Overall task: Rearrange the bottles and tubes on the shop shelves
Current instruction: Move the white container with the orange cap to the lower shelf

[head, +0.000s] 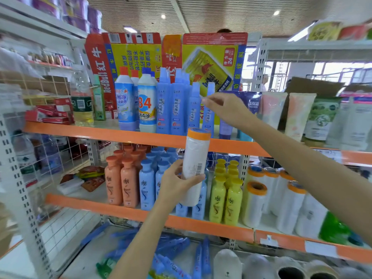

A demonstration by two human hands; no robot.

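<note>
Room: a shop aisle under a slatted ceiling with round lights, windows far right.
Shelves: white metal racks with orange front edges [124,133].
Backing: a flattened Red Bull carton [211,57] stands behind the upper row, printed "RedBull" and "24".
Left hand [177,184]: curled round the lower half of a white roll with an orange top [196,158], held upright in front of the orange edge; a barcode faces the camera just above the thumb.
Right hand [225,109]: raised above the roll, fingertips pinching the cap of a slim blue bottle [209,105] on the upper shelf.
Left of that grip: taller blue bottles [171,105] and a white bottle marked "84" [147,105].
Below the grip: orange bottles [120,182], blue and yellow bottles [225,198].
Right of the roll: similar orange-topped rolls [255,202].
Beyond the right wrist: upright tubes [298,113].
</note>
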